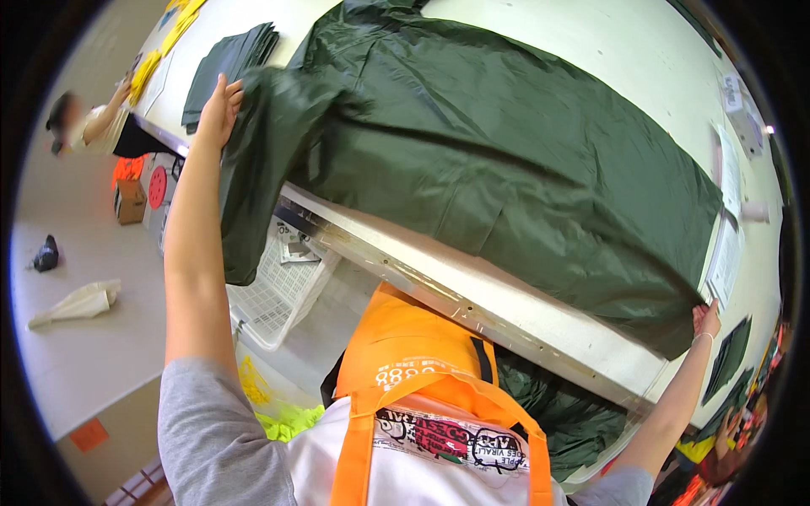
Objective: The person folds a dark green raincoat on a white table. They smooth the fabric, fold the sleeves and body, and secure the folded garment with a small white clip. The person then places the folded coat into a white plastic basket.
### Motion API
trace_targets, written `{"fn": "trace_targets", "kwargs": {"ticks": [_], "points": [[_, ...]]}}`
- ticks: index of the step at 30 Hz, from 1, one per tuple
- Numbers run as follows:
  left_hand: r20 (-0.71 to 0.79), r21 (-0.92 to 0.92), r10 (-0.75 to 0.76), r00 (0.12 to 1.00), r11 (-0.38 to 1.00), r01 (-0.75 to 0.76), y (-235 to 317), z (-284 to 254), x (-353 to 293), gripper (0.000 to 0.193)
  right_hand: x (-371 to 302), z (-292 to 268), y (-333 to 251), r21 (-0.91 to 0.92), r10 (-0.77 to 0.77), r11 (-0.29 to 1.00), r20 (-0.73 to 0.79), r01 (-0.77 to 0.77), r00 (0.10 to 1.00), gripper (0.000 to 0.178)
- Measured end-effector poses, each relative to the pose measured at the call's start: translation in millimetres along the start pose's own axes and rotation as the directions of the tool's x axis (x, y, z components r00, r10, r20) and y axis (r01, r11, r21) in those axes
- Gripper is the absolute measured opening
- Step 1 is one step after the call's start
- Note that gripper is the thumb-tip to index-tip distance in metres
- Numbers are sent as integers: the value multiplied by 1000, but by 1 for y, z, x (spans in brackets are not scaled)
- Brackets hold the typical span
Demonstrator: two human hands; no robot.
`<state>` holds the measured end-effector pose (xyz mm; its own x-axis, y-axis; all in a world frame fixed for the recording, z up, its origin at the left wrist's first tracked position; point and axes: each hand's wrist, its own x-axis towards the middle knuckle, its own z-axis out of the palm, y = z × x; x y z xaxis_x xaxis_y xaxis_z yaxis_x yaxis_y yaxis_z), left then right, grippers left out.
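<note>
A dark green coated garment, which looks like a raincoat [472, 143], lies spread lengthwise over the white table [607, 51]. Its left part, seemingly a sleeve, drapes down past the table's near edge. At that left end my left hand [221, 111] is closed on the fabric, with the arm stretched far out. My right hand [707, 319] pinches the garment's near right corner, by the table's edge. Creases run along the cloth between both hands. Just beyond my left hand sits a stack of folded dark green pieces [226, 67].
Below the table's edge stand a white plastic basket [278, 278] and a bin with dark green cloth [557, 405]. My orange apron [422, 337] hangs before me. Papers [726, 244] lie at the table's right. At left are a cardboard box [130, 202] and another person [101, 126] beside yellow cloth.
</note>
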<state>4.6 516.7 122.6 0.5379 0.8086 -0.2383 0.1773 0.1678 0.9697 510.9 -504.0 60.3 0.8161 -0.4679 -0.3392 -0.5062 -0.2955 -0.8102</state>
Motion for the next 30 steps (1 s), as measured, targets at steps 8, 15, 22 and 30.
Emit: {"fn": "trace_targets", "kwargs": {"ticks": [8,15,22,30], "points": [[-6,844,490,872,471,-259,-135,-70,-55,46,-251,182,41,-380,-582,154,711,912,394,50],[224,951,445,867,97,-295,-124,-71,-54,25,-317,174,102,-616,-415,-29,724,787,552,61],[237,968,418,877,-25,-250,-120,-65,-61,29,-436,226,48,-194,-640,116,735,974,223,32],[139,980,357,924,83,-180,-123,-65,-20,50,-730,419,99,-9,-158,814,959,581,235,33]]}}
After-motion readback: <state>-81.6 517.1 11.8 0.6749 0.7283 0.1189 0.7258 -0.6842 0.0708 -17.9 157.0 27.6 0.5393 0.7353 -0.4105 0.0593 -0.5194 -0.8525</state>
